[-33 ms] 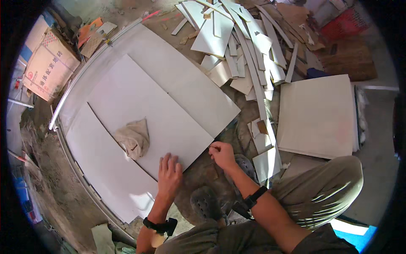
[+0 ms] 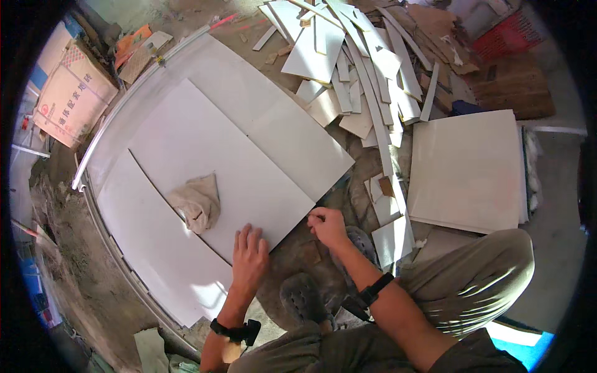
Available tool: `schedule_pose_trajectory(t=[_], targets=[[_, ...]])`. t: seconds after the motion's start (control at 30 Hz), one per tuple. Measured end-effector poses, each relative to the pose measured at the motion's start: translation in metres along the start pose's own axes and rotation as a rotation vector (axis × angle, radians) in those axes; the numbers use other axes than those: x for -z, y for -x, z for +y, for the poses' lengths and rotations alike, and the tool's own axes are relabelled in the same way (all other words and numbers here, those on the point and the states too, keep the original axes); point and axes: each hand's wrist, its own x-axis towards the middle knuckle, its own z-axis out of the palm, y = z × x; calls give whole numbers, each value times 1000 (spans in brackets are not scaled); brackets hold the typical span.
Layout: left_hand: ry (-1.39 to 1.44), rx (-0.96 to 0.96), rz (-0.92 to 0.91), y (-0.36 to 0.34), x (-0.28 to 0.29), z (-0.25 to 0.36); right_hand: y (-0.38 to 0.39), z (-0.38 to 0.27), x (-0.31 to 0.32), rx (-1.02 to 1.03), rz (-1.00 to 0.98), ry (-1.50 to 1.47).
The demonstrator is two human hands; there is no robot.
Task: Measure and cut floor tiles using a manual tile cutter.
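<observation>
A large white tile [image 2: 230, 158] lies in the middle of several overlapping white panels. My left hand [image 2: 250, 248] rests flat on its near edge with the fingers stretched out. Just off that tile's near right corner, my right hand [image 2: 328, 225] is closed, thumb and fingers pressed together; whatever they pinch is too small to make out. A crumpled beige cloth [image 2: 198, 200] lies on the tile, up and left of my left hand. One white panel [image 2: 155, 248] is at the left, and a wider one [image 2: 273, 102] extends behind and to the right.
A long metal rail [image 2: 127, 102] borders the panels at the far left. Cut white strips and offcuts [image 2: 357, 81] are heaped at the back right. A stack of square tiles [image 2: 463, 168] stands at the right. A cardboard box [image 2: 78, 96] is at the left; my shoes [image 2: 303, 297] are below.
</observation>
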Motion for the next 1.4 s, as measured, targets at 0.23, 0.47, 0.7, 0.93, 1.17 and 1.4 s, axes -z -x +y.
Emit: schedule_pose_trajectory(t=[0.23, 0.47, 0.7, 0.93, 1.17, 1.4], targets=[[28, 18, 3, -2, 2, 4, -8, 18, -1, 91, 9, 56], [-6, 11, -13, 2, -3, 1, -6, 12, 3, 60, -16, 97], [248, 305, 108, 27, 46, -19, -4, -52, 19, 225, -9, 888], [-272, 1129, 532, 213, 69, -154, -91, -82, -48, 549, 534, 885], [-252, 1246, 503, 216, 45, -159, -96, -69, -70, 377, 687, 973], [-378, 1277, 357, 218, 48, -157, -98, -73, -69, 303, 643, 1010]])
